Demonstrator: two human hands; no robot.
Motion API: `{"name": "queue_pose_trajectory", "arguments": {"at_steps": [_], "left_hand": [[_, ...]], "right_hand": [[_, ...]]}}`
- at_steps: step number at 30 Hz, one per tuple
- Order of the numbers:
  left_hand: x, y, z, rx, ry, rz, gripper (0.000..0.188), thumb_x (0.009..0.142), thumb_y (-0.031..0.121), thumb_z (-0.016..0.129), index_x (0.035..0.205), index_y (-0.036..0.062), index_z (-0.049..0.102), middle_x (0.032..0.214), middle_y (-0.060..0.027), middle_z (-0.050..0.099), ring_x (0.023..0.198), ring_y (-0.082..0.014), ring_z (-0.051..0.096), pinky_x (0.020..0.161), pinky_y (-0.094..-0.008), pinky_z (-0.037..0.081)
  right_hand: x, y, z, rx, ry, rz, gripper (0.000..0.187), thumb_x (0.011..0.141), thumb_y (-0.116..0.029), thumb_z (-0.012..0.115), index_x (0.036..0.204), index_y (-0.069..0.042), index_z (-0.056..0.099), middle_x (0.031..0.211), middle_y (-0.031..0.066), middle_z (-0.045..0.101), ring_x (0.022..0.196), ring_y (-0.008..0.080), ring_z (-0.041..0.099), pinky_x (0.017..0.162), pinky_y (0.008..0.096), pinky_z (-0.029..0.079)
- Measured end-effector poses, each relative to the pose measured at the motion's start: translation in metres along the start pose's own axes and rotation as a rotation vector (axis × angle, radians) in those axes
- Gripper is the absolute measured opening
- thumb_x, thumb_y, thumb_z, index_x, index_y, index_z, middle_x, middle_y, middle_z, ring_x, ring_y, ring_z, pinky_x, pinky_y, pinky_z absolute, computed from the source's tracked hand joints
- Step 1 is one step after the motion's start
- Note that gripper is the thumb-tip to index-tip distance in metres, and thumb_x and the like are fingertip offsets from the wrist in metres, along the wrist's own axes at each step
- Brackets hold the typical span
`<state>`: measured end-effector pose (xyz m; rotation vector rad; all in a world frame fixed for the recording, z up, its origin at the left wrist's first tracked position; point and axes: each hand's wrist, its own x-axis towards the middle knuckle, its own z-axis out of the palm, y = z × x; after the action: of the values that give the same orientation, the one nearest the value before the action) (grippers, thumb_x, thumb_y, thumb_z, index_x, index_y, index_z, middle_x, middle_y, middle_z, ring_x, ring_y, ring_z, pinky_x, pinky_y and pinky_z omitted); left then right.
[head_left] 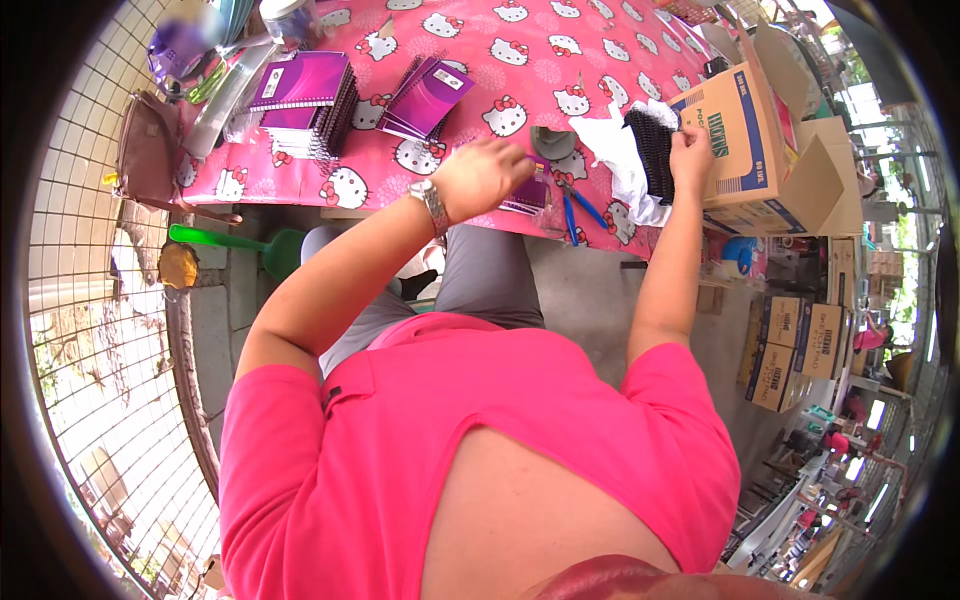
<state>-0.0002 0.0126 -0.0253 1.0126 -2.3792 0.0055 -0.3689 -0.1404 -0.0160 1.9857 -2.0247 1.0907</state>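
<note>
Two hands worked at the bench (300, 175), which wore a pink cartoon-cat cloth. Left hand (482, 177), w/ a metal wristwatch (433, 205) on the wrist, sat over a small purple notebook (527, 194) at the bench's near edge; fingers curled down onto it, but how tightly they gripped couldn't be told, since the hand hid most of the cover. Notebook lay flat, long axis hard to judge w/ so little showing. Right hand (691, 152) was further right, fingers closed round the edge of a bundle of black spiral bindings (655, 150). Bundle stood roughly upright in view, long axis running away from the person, resting on white plastic wrap (625, 180).

Between the hands: blue-handled pliers (575, 212), handles pointing toward the near edge, and a grey round dish (552, 143) just behind. Back left, a stack of purple spiral notebooks (305, 95) and a second fanned stack (428, 98) beside it, well apart from the left hand. Open cardboard box (745, 150) stood right behind the right hand, touching or nearly so. Brown bag (148, 145) hung off the bench's left end; green scoop (255, 245) lay below. More cartons (800, 345) sat on the floor at right.
</note>
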Motion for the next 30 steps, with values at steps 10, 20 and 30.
{"name": "queue_pose_trajectory", "arguments": {"at_steps": [10, 20, 30], "left_hand": [[0.004, 0.004, 0.009, 0.023, 0.101, -0.185, 0.025, 0.081, 0.022, 0.065, 0.098, 0.0082, 0.053, 0.087, -0.0070, 0.061, 0.089, -0.0264, 0.060, 0.091, -0.0421, 0.040], [0.000, 0.006, 0.009, 0.005, 0.101, -0.168, 0.022, 0.088, 0.030, 0.063, 0.094, 0.0091, 0.062, 0.088, -0.0061, 0.061, 0.093, -0.0241, 0.059, 0.105, -0.0474, 0.033], [0.003, 0.004, 0.009, -0.003, 0.076, -0.169, 0.021, 0.088, 0.029, 0.063, 0.094, 0.0093, 0.063, 0.086, -0.0056, 0.061, 0.093, -0.0241, 0.059, 0.106, -0.0480, 0.032]], "right_hand": [[-0.136, -0.141, -0.011, 0.672, -0.530, -0.250, 0.020, 0.089, -0.015, 0.067, 0.107, -0.008, 0.071, 0.090, 0.0047, 0.067, 0.084, 0.0156, 0.059, 0.077, 0.0298, 0.047], [-0.159, -0.140, -0.005, 0.739, -0.344, -0.171, 0.020, 0.081, -0.004, 0.070, 0.101, -0.005, 0.068, 0.093, 0.0072, 0.063, 0.088, 0.0204, 0.061, 0.079, 0.0309, 0.047], [-0.169, -0.168, -0.015, 0.532, -0.234, -0.127, 0.028, 0.076, 0.001, 0.071, 0.102, -0.008, 0.070, 0.086, 0.0071, 0.058, 0.079, 0.0225, 0.058, 0.072, 0.0338, 0.047]]}}
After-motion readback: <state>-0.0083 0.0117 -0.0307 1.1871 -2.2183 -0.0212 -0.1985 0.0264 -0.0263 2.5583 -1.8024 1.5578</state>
